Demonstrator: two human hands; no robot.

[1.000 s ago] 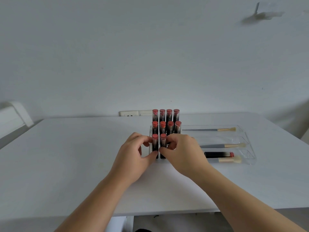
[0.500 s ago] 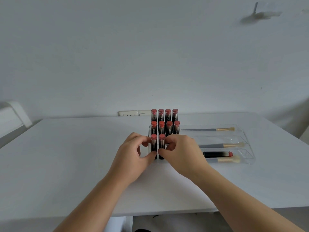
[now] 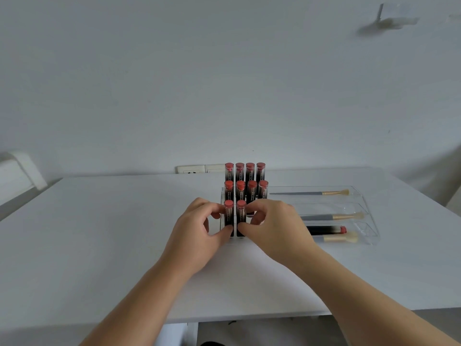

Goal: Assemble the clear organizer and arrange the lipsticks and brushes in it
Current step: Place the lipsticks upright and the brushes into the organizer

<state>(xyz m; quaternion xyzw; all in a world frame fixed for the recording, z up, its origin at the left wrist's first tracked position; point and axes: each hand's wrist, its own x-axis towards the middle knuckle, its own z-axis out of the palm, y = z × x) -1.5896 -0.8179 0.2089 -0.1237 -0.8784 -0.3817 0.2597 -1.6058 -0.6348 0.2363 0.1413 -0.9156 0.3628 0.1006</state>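
The clear organizer [image 3: 364,196] is already assembled on the table [image 3: 99,233], with ten lipsticks upright in it and three brushes [image 3: 331,217] laid in its trays. The two front-row lipsticks [image 3: 235,216] are pinched by the left hand [image 3: 199,233] and right hand [image 3: 272,228]. One lipstick [image 3: 326,230] is lying in the nearest tray, so two front slots probably remain to be filled.

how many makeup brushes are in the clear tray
3, all lying in the clear tray: back brush, middle brush, front brush beside a lying lipstick. The right hand may hide more.

White table [image 3: 99,245], bearing a clear organizer [image 3: 364,196] of upright lipsticks [image 3: 250,171] and flat brushes [image 3: 331,217].
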